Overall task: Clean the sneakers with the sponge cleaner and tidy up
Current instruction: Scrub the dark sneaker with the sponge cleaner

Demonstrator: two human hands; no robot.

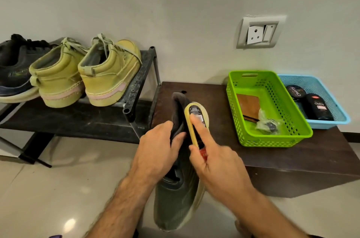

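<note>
A dark grey sneaker (176,196) with a pale sole is held in front of me, toe pointing toward me. My left hand (158,152) grips it at the collar, fingers curled over the opening. My right hand (212,161) holds the oval yellow sponge cleaner (196,118) against the sneaker's heel side, index finger stretched along its top, thumb on its edge. On the black shoe rack (136,89) at the left stand another dark sneaker (13,70) and two yellow-green high-top shoes (109,74).
A dark brown low table (214,101) lies behind my hands. On it sits a green basket (272,136) with a brown item and a plastic bag, and a blue basket (331,118) with black polish containers. A wall socket (259,32) is above. The floor is tiled.
</note>
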